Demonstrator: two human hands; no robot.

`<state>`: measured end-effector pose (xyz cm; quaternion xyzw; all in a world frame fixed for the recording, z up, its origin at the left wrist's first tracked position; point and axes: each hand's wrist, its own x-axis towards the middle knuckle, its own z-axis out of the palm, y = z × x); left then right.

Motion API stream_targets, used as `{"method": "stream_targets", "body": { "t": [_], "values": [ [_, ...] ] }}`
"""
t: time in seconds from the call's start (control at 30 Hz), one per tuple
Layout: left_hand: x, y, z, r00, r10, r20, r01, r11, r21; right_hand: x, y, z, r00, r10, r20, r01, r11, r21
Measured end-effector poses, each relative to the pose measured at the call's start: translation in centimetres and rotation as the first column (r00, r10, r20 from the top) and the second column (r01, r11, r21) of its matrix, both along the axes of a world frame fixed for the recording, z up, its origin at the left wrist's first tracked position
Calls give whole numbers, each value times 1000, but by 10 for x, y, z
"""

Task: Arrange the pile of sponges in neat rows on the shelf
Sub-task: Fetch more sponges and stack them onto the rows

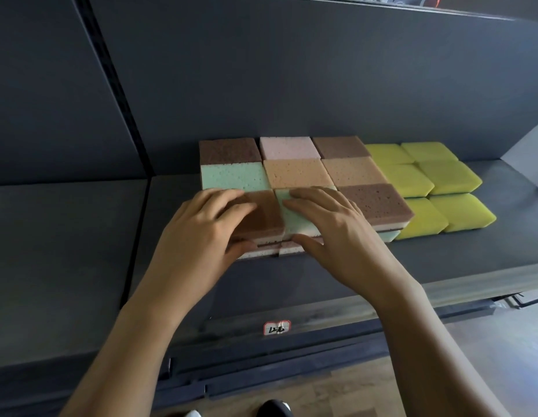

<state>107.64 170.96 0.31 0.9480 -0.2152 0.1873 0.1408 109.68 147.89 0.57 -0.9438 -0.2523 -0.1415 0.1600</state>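
Note:
Stacked sponges in brown, pink, peach and green form a three-by-three block [294, 173] on the dark shelf [442, 254]. My left hand [198, 233] lies flat on the front-left stack's brown sponge [266, 213], thumb against its front edge. On the front-middle stack's green sponge [294, 218] rests my right hand [331, 233], fingers straight on top, thumb at the front edge. Several yellow sponges [424, 182] sit in two rows to the right of the block.
A grey back panel [291, 85] rises behind the sponges. A second shelf section [60, 236] lies to the left past a vertical divider. A small label [277, 327] is stuck on the shelf's front rail. Wooden floor and shoes show below.

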Motion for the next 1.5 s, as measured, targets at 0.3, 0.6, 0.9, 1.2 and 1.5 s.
{"method": "stream_targets", "body": {
  "t": [0.3, 0.6, 0.9, 1.2, 1.5],
  "values": [
    [-2, -5, 1, 999, -24, -30, 23, 1000, -14, 1, 1, -1, 1000, -9, 2, 9, 1000, -2],
    [-3, -11, -1, 999, 23, -25, -23, 1000, 13, 0, -2, -5, 1000, -20, 11, 20, 1000, 25],
    [-21, -11, 1, 992, 120, -33, -122, 989, -81, -9, 4, 8, 997, 77, -1, -77, 997, 9],
    [-91, 65, -12, 867, 496, 47, -469, 845, -256, -24, 106, 17, 893, 450, 12, -448, 886, 121],
    [-174, 182, 3, 612, 790, 38, -767, 605, -213, -65, 274, 12, 709, 705, -13, -698, 705, 122]
  ]
}}
